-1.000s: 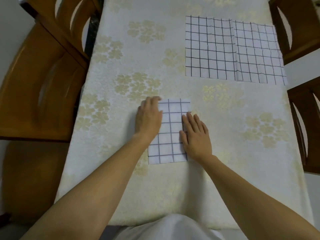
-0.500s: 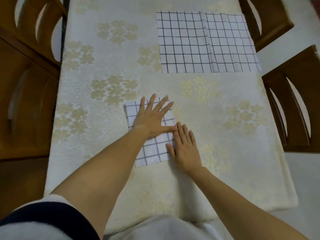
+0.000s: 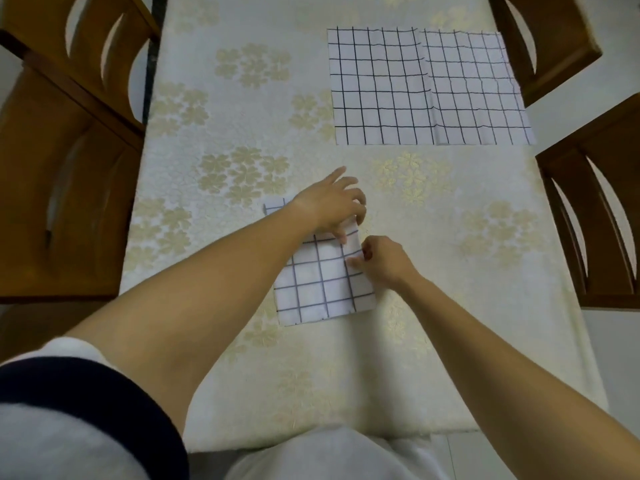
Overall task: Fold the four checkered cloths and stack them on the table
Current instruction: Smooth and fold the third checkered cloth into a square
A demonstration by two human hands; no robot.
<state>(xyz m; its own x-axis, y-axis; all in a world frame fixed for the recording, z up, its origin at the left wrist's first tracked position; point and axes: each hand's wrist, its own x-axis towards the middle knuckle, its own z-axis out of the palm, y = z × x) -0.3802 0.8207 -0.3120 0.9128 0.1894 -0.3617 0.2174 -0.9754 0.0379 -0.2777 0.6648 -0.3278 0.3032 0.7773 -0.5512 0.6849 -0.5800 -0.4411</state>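
The fingers of the right hand [image 3: 384, 263] were curled and pinched the right edge of the folded cloth [image 3: 322, 282], while the left hand [image 3: 332, 206] lay across the far part of this cloth with its fingers half bent, thumb and fingertips holding the far right corner. The folded cloth lay on the table [image 3: 242, 375], near its middle. Well apart from the folded cloth, at the far right of the table, flat cloths [image 3: 426, 88] lay spread; their number I could not tell.
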